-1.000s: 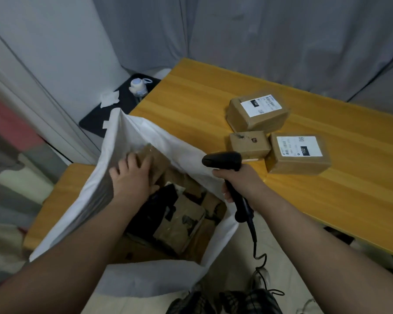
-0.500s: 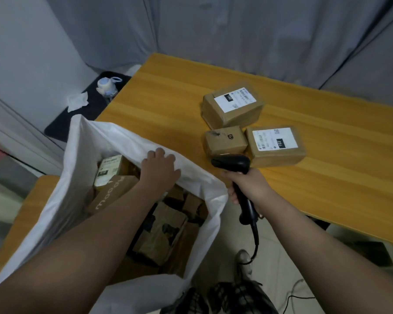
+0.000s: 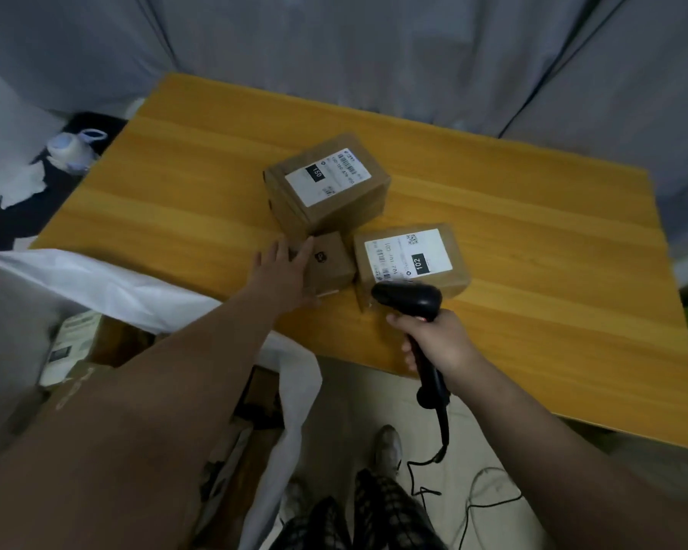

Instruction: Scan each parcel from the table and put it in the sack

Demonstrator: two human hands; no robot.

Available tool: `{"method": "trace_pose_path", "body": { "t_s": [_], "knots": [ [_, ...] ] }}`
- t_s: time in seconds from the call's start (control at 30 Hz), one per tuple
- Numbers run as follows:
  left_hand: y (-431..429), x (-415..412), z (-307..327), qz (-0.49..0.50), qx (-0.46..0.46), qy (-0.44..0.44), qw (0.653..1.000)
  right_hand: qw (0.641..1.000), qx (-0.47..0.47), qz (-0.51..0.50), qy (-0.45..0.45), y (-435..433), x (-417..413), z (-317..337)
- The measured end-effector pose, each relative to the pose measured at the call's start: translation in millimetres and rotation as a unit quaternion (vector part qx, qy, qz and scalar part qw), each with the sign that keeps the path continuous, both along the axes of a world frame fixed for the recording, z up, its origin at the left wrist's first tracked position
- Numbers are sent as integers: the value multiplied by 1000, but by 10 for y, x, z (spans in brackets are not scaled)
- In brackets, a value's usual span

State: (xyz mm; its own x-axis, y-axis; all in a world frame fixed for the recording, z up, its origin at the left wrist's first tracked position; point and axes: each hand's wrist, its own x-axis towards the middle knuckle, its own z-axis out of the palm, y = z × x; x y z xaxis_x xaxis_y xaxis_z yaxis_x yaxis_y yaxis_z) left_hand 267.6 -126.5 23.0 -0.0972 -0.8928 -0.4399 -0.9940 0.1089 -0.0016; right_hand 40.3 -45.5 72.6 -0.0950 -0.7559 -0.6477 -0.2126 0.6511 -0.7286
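Three brown cardboard parcels, close-set near the middle of the wooden table (image 3: 533, 240). Large parcel (image 3: 334, 200): tallest and farthest, white label on top with barcode and black tag. Flat parcel (image 3: 445, 277): nearer, to the right, white label up, black tag "102", QR code. Small parcel (image 3: 332, 262): no white label, small dark mark on top, just beside both others, left hand (image 3: 283, 275) resting on its left part with straight fingers. Scanner (image 3: 408, 299): black, corded, gripped by the right hand (image 3: 437, 339), head over the flat parcel's near edge. Sack (image 3: 96, 283): white, mouth open, at the table's near left edge, boxes inside.
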Motion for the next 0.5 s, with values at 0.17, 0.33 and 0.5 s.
{"method": "trace_pose_path", "body": {
  "t_s": [0.17, 0.33, 0.5],
  "knots": [
    [165, 80, -72, 64, -31, 55, 996, 1000, -17, 3, -23, -19, 20, -54],
    [601, 86, 181, 253, -2, 412, 875, 993, -71, -58, -73, 92, 86, -24],
    [1057, -44, 444, 434, 31, 619, 653, 970, -75, -134, -188, 232, 291, 124]
  ]
}}
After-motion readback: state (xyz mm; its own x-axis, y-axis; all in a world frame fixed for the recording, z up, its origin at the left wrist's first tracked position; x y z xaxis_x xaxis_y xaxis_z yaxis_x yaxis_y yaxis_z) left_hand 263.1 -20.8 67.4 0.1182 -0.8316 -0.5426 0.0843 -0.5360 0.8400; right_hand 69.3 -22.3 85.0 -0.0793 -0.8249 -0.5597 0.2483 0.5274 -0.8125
